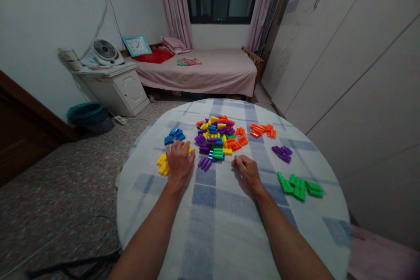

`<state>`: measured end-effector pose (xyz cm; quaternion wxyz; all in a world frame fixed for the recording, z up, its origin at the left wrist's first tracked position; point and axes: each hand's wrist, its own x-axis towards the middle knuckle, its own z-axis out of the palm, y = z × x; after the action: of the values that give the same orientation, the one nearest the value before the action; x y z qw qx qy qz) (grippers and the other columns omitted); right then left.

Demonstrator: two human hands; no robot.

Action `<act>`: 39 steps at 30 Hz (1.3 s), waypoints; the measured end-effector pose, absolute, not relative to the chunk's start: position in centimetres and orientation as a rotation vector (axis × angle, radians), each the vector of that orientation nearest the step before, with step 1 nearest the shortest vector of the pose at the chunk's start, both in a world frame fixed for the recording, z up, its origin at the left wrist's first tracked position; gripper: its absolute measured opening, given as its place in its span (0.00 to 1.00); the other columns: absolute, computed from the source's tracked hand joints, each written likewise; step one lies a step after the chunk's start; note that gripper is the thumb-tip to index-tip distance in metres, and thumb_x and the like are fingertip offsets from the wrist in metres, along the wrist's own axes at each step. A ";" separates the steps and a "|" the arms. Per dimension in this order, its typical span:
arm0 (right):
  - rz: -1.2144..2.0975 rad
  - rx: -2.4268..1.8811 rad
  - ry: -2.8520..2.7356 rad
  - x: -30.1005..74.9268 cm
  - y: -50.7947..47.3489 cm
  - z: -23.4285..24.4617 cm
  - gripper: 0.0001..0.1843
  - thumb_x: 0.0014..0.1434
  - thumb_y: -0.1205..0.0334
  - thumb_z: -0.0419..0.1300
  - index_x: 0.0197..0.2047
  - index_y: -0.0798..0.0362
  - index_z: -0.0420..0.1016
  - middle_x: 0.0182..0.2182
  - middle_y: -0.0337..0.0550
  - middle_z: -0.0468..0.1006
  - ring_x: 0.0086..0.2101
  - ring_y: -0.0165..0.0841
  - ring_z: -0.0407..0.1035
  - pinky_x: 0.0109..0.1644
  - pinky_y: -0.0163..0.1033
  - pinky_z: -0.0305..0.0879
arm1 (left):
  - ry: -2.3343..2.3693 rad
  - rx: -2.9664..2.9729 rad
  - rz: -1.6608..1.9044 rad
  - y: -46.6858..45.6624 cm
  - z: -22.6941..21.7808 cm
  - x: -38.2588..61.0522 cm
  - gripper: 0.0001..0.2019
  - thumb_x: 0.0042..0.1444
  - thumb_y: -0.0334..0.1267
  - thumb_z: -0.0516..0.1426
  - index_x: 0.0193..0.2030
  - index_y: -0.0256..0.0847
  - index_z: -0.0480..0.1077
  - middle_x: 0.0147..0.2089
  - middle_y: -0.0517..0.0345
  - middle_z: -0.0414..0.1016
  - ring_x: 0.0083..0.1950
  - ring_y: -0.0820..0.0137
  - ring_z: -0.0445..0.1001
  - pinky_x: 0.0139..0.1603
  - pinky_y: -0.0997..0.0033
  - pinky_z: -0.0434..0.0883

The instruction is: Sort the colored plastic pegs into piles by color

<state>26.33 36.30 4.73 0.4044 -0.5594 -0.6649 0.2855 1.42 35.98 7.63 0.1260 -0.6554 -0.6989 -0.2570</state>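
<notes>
My left hand (180, 160) lies palm down at the near left of the pile, over a group of yellow plastic building pieces (162, 164), and one yellow piece shows past its fingertips. Beside it sit a few purple pieces (204, 163). My right hand (247, 172) rests on the checked tablecloth (210, 223) with its fingers curled together, close to a mixed pile of multicoloured pieces (213, 138). Sorted groups lie around that pile: blue pieces (173, 135), orange pieces (260, 130), purple pieces (282, 153) and green pieces (298, 187).
The round table stands between a wardrobe (354, 52) on the right and a speckled floor on the left. A teal bin (87, 113) and a white bedside cabinet (111, 89) with a fan (104, 51) stand beyond it. A pink-covered bed (197, 72) lies under the window.
</notes>
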 end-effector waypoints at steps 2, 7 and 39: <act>0.714 -1.425 -1.673 26.3 36.3 4.7 0.25 0.63 0.49 0.46 0.25 0.54 0.73 0.25 0.42 0.74 0.30 0.31 0.68 0.38 0.35 0.59 | -2.197 -1.792 -0.613 36.2 7.6 -0.1 0.18 0.58 0.41 0.52 0.52 0.36 0.71 0.50 0.43 0.72 0.56 0.53 0.65 0.61 0.46 0.57; 0.695 -1.442 -1.678 26.2 36.3 5.0 0.25 0.62 0.48 0.45 0.25 0.54 0.73 0.25 0.42 0.74 0.30 0.31 0.68 0.39 0.34 0.58 | -2.353 -1.705 -0.477 35.9 6.5 -1.2 0.18 0.58 0.39 0.50 0.52 0.36 0.70 0.49 0.42 0.71 0.54 0.53 0.66 0.59 0.42 0.57; 0.128 -1.491 -2.086 23.4 35.5 5.0 0.10 0.58 0.63 0.57 0.44 0.55 0.69 0.42 0.47 0.72 0.46 0.39 0.63 0.48 0.42 0.56 | -1.626 -2.543 -1.015 36.5 4.0 4.6 0.13 0.57 0.34 0.56 0.48 0.41 0.74 0.51 0.51 0.72 0.52 0.64 0.68 0.54 0.58 0.70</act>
<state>23.42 35.47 5.03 0.2832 -0.5570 -0.7793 0.0478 4.62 36.48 3.98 -0.0218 -0.7983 -0.5105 -0.3187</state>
